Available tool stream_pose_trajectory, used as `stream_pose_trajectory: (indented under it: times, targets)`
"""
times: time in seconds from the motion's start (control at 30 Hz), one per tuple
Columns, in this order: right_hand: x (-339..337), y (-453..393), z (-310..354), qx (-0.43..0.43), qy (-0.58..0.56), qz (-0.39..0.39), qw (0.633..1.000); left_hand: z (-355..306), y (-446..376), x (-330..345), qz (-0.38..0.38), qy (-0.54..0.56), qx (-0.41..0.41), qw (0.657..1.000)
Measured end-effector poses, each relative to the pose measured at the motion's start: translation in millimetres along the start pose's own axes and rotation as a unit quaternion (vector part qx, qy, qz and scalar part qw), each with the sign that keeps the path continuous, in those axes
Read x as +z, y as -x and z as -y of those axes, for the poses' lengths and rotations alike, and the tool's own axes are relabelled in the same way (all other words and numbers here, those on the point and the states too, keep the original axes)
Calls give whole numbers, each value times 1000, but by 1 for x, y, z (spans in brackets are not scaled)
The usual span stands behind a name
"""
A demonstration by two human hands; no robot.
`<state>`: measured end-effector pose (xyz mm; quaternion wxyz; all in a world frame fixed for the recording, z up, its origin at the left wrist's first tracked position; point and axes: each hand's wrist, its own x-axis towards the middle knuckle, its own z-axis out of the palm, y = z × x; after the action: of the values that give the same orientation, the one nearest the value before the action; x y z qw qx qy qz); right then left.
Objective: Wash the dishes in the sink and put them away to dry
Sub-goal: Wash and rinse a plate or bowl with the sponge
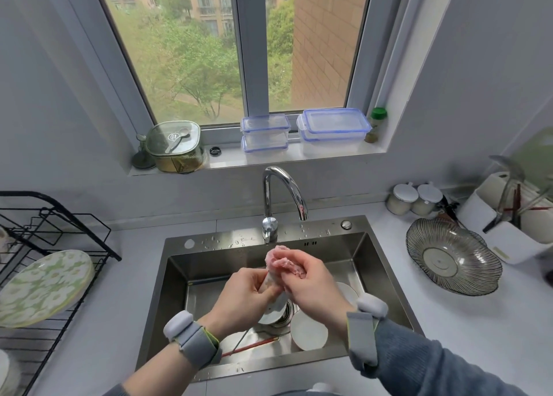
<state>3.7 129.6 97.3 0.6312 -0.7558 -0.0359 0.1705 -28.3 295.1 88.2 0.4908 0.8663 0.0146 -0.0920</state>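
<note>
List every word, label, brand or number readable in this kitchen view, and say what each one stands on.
No text can be read.
Round dark logo on the lid of the green glass container on the windowsill: too small and blurred.
Label on the green-capped spice jar at the sill's right end: blurred.
Small yellowish label on the white utensil holder: illegible.

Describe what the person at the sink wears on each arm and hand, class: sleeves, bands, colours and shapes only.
Both hands, the left hand and the right hand, are bare, with no gloves or rings visible on the fingers. Each wrist carries a grey fabric wrist strap edged in yellow-green, topped by a rounded pale lavender-white pod. The right forearm wears a blue-grey ribbed knit sleeve; a similar sleeve shows at the left elbow.
</note>
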Motion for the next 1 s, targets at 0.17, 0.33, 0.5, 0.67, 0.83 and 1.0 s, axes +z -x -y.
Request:
stream_pose_trajectory:
  times: [0.17,0.33,0.5,0.67,0.83,1.0]
  targets:
    - [-12,-12,9,37,-73,-42,996,-12,10,-13,11,-63,91,994]
    - [-22,-17,15,231,-282,36,931,-33,16,-28,55,-55,158,984]
    - [-7,0,10,260,-429,134,855,-48,7,-23,41,200,136,969]
    - [6,15,18,249,-455,140,843,-40,-9,-13,-52,234,97,966]
    - [2,14,19,244,-396,60,883,-21,-17,-12,-63,91,92,990]
    - [-4,15,11,232,-330,7,915,-9,-12,-11,-98,-58,102,988]
